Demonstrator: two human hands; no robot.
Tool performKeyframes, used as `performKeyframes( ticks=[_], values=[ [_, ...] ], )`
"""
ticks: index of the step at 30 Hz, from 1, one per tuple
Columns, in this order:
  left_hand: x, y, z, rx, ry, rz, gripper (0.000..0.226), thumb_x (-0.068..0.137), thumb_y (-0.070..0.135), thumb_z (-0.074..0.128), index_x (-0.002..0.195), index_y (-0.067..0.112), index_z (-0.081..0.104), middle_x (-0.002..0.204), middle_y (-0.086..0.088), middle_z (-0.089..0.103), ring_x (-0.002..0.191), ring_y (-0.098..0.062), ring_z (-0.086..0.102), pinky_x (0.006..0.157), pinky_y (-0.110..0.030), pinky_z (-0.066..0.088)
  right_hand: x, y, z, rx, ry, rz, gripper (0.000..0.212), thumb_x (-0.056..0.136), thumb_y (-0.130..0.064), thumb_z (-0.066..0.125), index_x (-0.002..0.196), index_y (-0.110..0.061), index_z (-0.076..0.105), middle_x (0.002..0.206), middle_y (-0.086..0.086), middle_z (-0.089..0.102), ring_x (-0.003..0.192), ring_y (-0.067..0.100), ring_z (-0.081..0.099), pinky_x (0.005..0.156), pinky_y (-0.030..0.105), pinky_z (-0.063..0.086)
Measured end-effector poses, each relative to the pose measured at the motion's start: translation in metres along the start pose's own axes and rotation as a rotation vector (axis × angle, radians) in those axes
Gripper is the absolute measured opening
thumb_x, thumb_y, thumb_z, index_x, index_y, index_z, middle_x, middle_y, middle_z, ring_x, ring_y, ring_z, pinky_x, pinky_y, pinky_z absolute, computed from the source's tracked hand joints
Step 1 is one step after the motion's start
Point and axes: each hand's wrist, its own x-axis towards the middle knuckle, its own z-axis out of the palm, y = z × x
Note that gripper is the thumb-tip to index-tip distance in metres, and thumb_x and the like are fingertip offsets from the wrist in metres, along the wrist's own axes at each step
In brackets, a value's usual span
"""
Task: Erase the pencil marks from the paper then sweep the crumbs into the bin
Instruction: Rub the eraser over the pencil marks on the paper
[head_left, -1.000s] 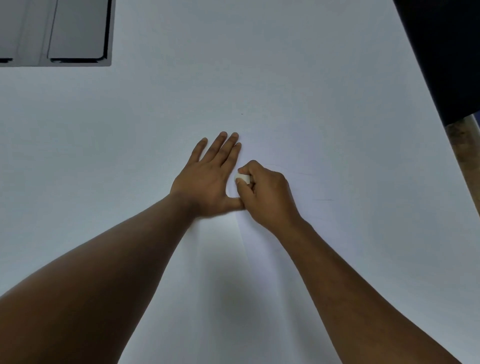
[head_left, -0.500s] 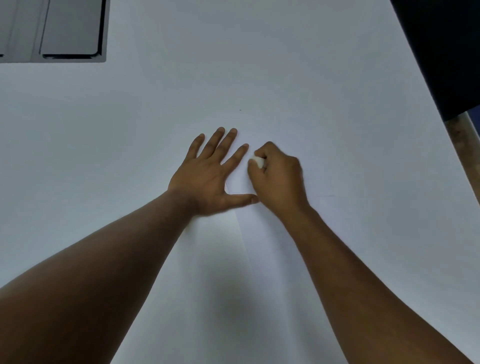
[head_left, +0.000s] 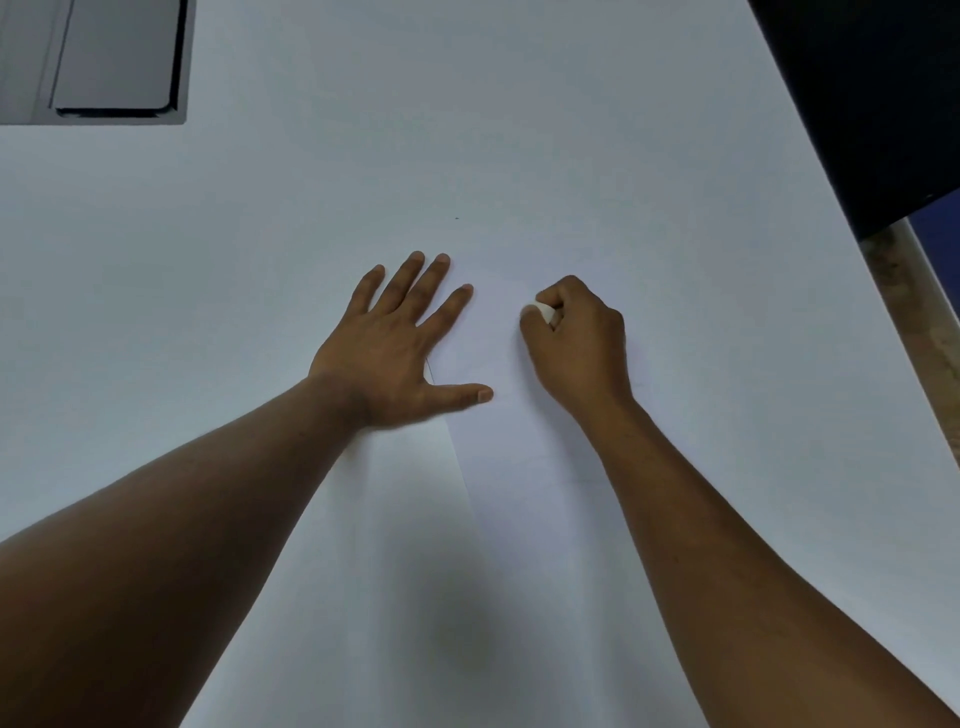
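We're looking down at a big white tabletop (head_left: 571, 130) that's filling nearly the whole view, so we're using it as our reference for everything else. Cutting across its far right corner is a large dark, almost black panel (head_left: 872, 93), and we can't really tell what it is. Sitting at the tabletop's far left corner is a grey flat rectangular tray-like thing with a dark rim (head_left: 104, 57); whether that's the bin, we can't say.

Lying in the middle of the tabletop, running toward its near edge, is the white sheet of paper (head_left: 498, 467). It's blending into the surface so much that we're mostly seeing one long edge or crease running down between our arms. The pencil marks are too faint to make out, apart from a tiny dark speck (head_left: 456, 218) farther up the tabletop, beyond our fingers.

Our left hand (head_left: 400, 348) is lying flat on the tabletop's centre, palm down, fingers straight and spread wide, thumb sticking out to the right, pressing on the paper's left part. Our right hand (head_left: 576, 343) is sitting just beside it, a little apart, knuckles up, fingers curled in tight and pinching a small white eraser (head_left: 545, 312) between thumb and forefinger. Only a bit of the eraser is peeking out, and it's down at the paper.
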Motion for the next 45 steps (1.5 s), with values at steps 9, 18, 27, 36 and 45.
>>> performKeyframes(
  ticks=[9,18,27,36,45],
  values=[
    [0.0,0.0,-0.002,-0.05,0.003,0.006,0.117,0.075,0.101,0.021,0.164,0.029,-0.004,0.171,0.004,-0.016,0.156,-0.016,-0.021,0.127,-0.05,-0.004,0.006,0.009,0.0,0.226,-0.067,0.108,0.012,0.09,-0.029,0.06,0.091,-0.017,0.062,0.073,-0.006,0.062,0.068,0.013,0.061,0.064,0.029,0.051],
    [0.037,0.025,-0.009,-0.114,0.096,0.092,0.118,0.078,0.095,0.031,0.165,0.019,0.005,0.173,0.001,0.002,0.158,-0.016,-0.013,0.128,-0.047,-0.005,0.016,0.01,-0.019,0.856,-0.126,0.433,0.012,0.095,-0.016,0.058,0.1,-0.012,0.068,0.065,0.0,0.059,0.052,0.01,0.048,0.047,0.023,0.042],
    [0.04,0.033,0.001,-0.012,0.034,0.073,0.112,0.076,0.097,0.014,0.164,0.028,0.004,0.173,0.0,-0.008,0.158,-0.019,-0.013,0.128,-0.047,-0.003,0.004,0.008,0.0,0.24,-0.088,0.033,0.012,0.087,-0.022,0.065,0.095,-0.014,0.065,0.071,-0.005,0.063,0.063,0.01,0.065,0.06,0.027,0.052],
    [0.039,0.033,0.0,0.009,0.007,0.066,0.115,0.077,0.098,0.018,0.164,0.026,-0.002,0.172,0.002,-0.013,0.157,-0.017,-0.018,0.128,-0.046,-0.005,0.0,0.018,-0.011,-0.107,0.042,-0.017,0.014,0.088,-0.025,0.056,0.092,-0.012,0.058,0.079,0.004,0.065,0.071,0.022,0.061,0.063,0.03,0.049],
    [0.04,0.033,0.002,0.007,0.041,0.068,0.114,0.076,0.098,0.01,0.164,0.027,0.001,0.172,0.001,-0.008,0.158,-0.018,-0.014,0.128,-0.048,-0.003,0.002,0.007,-0.003,-0.113,-0.021,-0.169,0.006,0.09,-0.021,0.055,0.091,-0.015,0.055,0.071,-0.004,0.057,0.064,0.018,0.055,0.058,0.025,0.038]
  ],
)
